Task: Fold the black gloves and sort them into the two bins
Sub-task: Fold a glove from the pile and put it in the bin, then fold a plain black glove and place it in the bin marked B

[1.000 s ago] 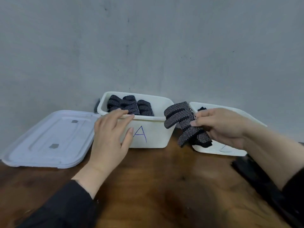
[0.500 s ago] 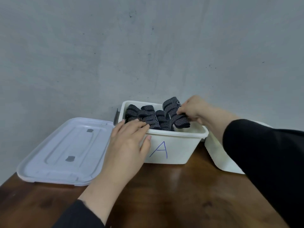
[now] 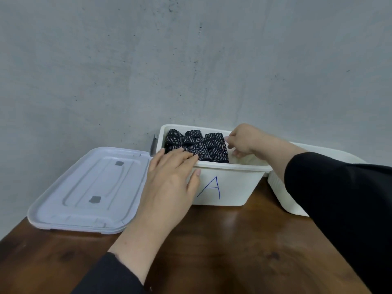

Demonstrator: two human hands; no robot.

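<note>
Right hand (image 3: 244,141): pinches folded glove (image 3: 216,150), seating it beside the others.
Left hand (image 3: 171,177): spread, steadying bin A (image 3: 229,187).

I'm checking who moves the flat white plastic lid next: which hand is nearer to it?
Left. The left hand rests on the front rim of the white bin marked A, right beside the lid; the right hand is inside that bin's far end.
</note>
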